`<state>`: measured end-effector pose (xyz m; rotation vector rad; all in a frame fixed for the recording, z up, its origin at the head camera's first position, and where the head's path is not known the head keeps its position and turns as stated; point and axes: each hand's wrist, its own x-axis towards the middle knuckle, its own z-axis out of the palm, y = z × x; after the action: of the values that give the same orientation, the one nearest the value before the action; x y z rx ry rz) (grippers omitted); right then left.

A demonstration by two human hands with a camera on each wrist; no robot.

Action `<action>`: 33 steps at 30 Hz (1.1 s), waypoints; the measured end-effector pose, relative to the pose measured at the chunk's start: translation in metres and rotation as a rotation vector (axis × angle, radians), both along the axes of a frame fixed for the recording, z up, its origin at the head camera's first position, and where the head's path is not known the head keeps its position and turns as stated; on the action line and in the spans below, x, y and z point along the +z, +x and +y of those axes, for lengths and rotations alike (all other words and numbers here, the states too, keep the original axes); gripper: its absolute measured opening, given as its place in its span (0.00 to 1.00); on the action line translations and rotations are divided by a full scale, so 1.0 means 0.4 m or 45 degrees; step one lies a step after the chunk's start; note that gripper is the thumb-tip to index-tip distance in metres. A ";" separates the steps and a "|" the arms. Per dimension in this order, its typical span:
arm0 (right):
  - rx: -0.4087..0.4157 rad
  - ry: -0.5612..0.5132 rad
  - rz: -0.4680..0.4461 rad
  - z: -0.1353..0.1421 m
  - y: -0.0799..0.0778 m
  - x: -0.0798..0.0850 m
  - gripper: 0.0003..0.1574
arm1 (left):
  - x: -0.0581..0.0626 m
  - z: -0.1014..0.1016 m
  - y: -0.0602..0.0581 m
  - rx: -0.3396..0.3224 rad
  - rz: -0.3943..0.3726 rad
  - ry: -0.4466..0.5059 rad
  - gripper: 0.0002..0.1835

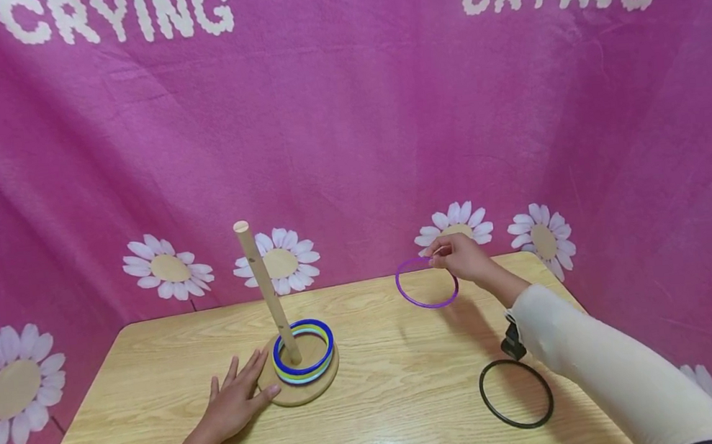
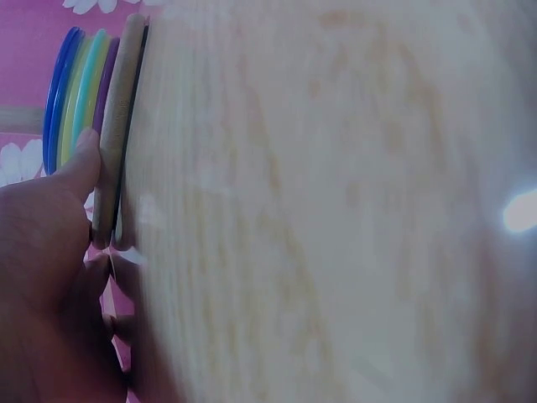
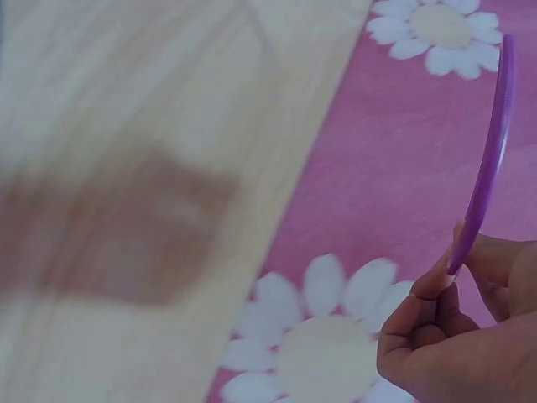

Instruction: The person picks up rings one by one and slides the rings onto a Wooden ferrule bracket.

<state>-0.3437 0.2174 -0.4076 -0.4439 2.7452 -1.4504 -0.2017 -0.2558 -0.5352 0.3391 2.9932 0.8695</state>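
In the head view my right hand pinches a purple ring between thumb and fingers, raised above the far right of the table. The right wrist view shows the ring nearly edge-on, its lower end between the fingertips. My left hand rests with spread fingers against the round wooden base, thumb on its rim. From this base rises an upright wooden peg. Around the peg's foot lies a stack of rings, a blue ring on top, with yellow and light-blue ones below.
A black ring lies on the wood-grain table below my right forearm. Behind and beside the table hangs a pink cloth printed with daisies and white lettering.
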 end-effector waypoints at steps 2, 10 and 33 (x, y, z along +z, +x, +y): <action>0.001 0.000 0.016 -0.025 0.000 0.023 0.07 | 0.009 0.003 0.003 0.007 -0.016 0.001 0.44; 0.014 0.035 0.065 -0.121 0.005 0.126 0.09 | 0.027 0.007 0.007 0.014 -0.078 -0.045 0.44; 0.078 -0.050 0.160 -0.362 0.028 0.392 0.10 | 0.030 0.008 0.006 0.021 -0.117 -0.051 0.44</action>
<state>-0.3326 0.0724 -0.2507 -0.6358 2.7740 -1.5147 -0.1995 -0.2527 -0.5233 0.2670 2.9282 0.8023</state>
